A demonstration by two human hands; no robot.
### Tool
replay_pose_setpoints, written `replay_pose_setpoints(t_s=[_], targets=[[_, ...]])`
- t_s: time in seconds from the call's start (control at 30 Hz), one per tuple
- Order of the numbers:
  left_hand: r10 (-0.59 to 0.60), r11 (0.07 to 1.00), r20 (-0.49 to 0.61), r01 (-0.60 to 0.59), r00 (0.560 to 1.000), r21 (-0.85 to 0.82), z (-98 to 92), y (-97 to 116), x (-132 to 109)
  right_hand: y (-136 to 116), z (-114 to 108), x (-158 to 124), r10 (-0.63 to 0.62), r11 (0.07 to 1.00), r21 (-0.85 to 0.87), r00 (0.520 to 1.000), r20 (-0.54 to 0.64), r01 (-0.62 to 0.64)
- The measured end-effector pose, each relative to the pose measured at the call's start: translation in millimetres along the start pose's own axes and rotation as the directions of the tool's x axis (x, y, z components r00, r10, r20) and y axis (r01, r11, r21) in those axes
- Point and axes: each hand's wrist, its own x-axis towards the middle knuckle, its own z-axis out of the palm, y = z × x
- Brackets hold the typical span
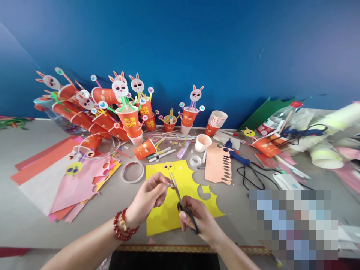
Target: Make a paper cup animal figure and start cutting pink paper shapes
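Note:
My right hand [194, 215] grips a pair of scissors [180, 197] by its black handles, with the blades pointing up and away from me. Near the blade tips, my left hand [153, 193] pinches something small, mostly hidden by the fingers. Both hands are above a sheet of yellow paper [157, 221] with round cut-outs along its right edge. At the top of that sheet lies a yellow paper disc with a face [168, 167], just beyond the blades.
Red paper cups with rabbit faces [128, 122] crowd the back left. Coloured paper sheets [42, 187] lie at left, a tape roll [132, 172] nearer. Rightward are peach paper [215, 168], a blue glue gun [239, 157] with black cord, and a plastic bottle [277, 120].

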Motion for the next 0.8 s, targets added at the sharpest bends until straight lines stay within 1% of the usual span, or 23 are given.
replay_pose_setpoints(t_s=[0.4,0.63,0.7,0.73,0.77,0.8], targets=[[-0.011,1.000,-0.016,0.012,1.000,0.024,2.3,2,0,-1,-1,2,0.051,0.999,-0.001,0.998,-0.042,-0.051],[-0.026,1.000,-0.006,0.026,1.000,0.006,1.9,2,2,12,1,4,0.072,0.997,-0.004,0.992,-0.100,-0.073],[-0.028,1.000,-0.010,0.028,1.000,0.001,0.8,1,2,13,-5,4,0.070,0.995,-0.062,0.987,-0.146,-0.080],[-0.030,1.000,-0.010,0.030,0.999,0.004,-0.2,0,3,11,-10,4,0.054,0.988,-0.135,0.982,-0.179,-0.079],[-0.032,0.999,-0.010,0.032,0.999,0.010,-1.3,-1,3,9,-16,2,0.022,0.967,-0.243,0.976,-0.218,-0.076],[-0.033,0.999,-0.010,0.034,0.999,0.019,-2.5,-2,4,6,-23,0,-0.030,0.919,-0.388,0.967,-0.255,-0.073]])
